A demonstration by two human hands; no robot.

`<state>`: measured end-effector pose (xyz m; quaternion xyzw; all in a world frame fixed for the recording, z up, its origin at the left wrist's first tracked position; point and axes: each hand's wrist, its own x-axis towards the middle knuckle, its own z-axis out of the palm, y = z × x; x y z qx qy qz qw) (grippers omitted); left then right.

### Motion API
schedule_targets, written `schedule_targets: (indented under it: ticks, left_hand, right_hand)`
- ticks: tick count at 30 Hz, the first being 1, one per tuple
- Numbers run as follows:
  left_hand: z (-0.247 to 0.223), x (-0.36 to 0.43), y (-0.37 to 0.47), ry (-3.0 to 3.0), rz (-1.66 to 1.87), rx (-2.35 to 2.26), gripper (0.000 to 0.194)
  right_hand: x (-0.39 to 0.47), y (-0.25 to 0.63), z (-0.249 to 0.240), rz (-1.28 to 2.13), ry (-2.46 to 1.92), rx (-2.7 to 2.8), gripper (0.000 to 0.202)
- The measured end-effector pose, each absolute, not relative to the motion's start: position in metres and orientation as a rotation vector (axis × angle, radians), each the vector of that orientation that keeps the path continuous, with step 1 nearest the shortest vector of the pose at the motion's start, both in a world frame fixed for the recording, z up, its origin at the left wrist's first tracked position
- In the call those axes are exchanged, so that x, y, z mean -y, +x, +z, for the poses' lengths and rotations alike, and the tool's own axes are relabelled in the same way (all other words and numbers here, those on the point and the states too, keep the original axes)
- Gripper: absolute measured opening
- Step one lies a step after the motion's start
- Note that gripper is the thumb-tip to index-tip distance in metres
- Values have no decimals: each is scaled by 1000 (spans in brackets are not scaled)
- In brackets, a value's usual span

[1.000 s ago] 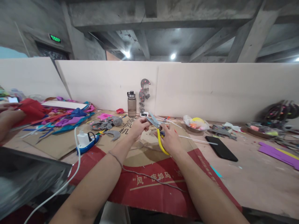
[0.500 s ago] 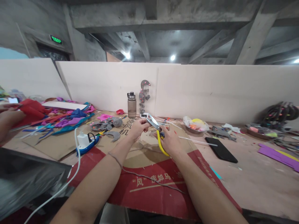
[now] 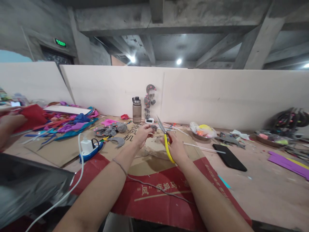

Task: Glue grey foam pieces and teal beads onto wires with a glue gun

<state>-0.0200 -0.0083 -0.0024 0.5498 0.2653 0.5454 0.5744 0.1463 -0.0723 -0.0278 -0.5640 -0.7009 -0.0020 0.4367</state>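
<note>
My left hand (image 3: pixel 143 136) pinches a small grey felt piece (image 3: pixel 153 127) between its fingertips, above the cardboard sheet (image 3: pixel 164 199). In my right hand (image 3: pixel 176 146) are yellow-handled scissors (image 3: pixel 167 146), their blades pointing up and away from me, apart from the felt piece. Grey yarn (image 3: pixel 147 184) runs from around my left wrist across the red part of the cardboard. To the left lie a pile of grey felt pieces (image 3: pixel 108 129) and a grey crescent (image 3: pixel 118 140). A grey moon-shaped hanging ornament (image 3: pixel 151 87) with pink dots stands out against the white board.
A water bottle (image 3: pixel 136 111) and a small white clock (image 3: pixel 149 121) stand at the back. At left are a blue power strip (image 3: pixel 93 151), coloured felt strips and another person's hand (image 3: pixel 12 122) with red cloth. On the right lie a phone (image 3: pixel 229 157) and a bowl (image 3: pixel 201 135).
The scissors have moved away from the left fingertips, and their blades have swung more upright. The small grey felt piece now shows clearly in my left hand.
</note>
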Motion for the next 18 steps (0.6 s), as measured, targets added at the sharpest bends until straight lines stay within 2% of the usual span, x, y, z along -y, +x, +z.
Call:
schedule_targets:
  ticks: [11,18]
  left_hand:
    - [-3,8,-16,1417,1264,-525,29]
    - [-6,8,-17,1488,1248,-546,25]
  right_hand:
    - [63,145,-31,479,-1148,1415,37]
    - [62,137,-27,880,-1037,1129,50]
